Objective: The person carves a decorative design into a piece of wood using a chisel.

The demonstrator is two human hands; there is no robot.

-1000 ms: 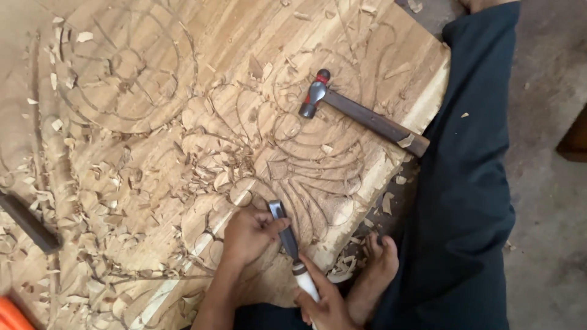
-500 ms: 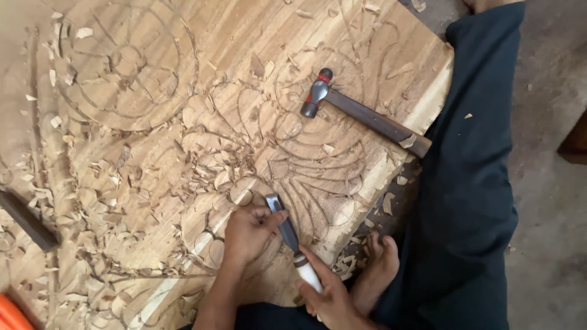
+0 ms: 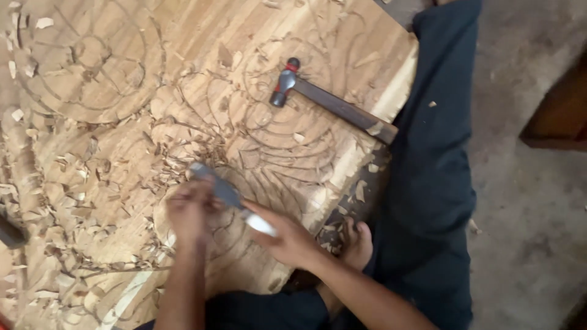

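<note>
The left hand (image 3: 191, 214) has its fingers curled around the blade of a chisel (image 3: 227, 197), on the carved wooden panel (image 3: 183, 55). The right hand (image 3: 287, 241) grips tightly its white handle. A hammer (image 3: 330, 101) lies further right.

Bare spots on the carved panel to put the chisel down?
Fairly bare: the panel top strip between the round carving and the hammer. Crowded: shavings left of the left hand.

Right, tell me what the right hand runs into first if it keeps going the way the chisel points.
Probably the left hand gripping the chisel blade just ahead of the right hand; beyond lie wood shavings.
</note>
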